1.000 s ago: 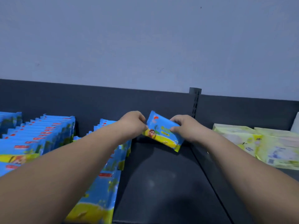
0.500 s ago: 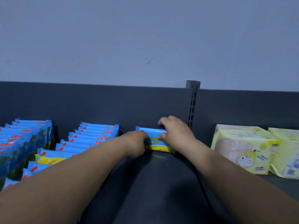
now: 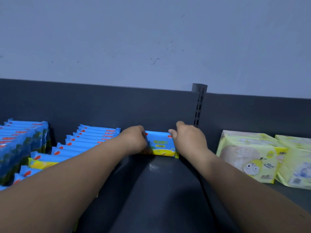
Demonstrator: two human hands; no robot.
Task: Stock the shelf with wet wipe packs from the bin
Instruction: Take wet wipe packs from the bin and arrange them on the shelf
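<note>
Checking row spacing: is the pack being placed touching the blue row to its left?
Cannot tell. In the head view the left hand hides the space between the pack and the blue row.

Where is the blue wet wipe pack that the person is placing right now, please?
It stands upright at the back of the shelf, centre of the head view, held between the left hand and right hand.

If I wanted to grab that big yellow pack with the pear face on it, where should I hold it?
Probably hold the yellow pear pack by its two short sides, one hand on each, coming from the front. It stands with its wide face toward you, its back near the shelf wall, and a similar yellow pack crowds its right side, so slide it forward first.
</note>
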